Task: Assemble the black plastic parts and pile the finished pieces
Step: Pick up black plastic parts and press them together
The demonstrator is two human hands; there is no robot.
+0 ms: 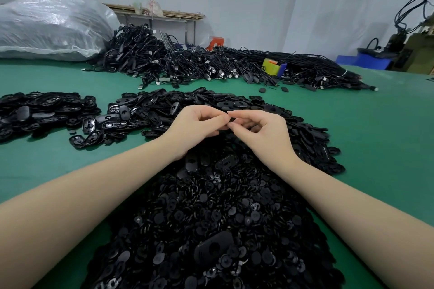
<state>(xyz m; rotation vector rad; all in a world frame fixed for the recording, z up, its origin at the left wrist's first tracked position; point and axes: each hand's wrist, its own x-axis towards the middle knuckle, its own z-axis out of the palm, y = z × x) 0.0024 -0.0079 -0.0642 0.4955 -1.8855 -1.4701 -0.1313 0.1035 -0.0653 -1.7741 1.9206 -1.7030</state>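
My left hand (199,122) and right hand (260,129) are meeting fingertip to fingertip, fingers curling and pinching a small black part (232,120) that is mostly hiding between them. I am holding it just above the big heap of black parts (223,206) on the green table (375,124). Left of that heap, a smaller pile of oval pieces (47,110) is lying. Behind the heap, black cables (211,63) are sitting bunched.

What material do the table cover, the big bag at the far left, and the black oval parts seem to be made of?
Table cover: probably a matte green rubber or vinyl mat, smooth and without shine. Big bag: thin clear plastic film, wrinkled with glossy highlights. Black oval parts: moulded hard plastic, some surfaces glossy.
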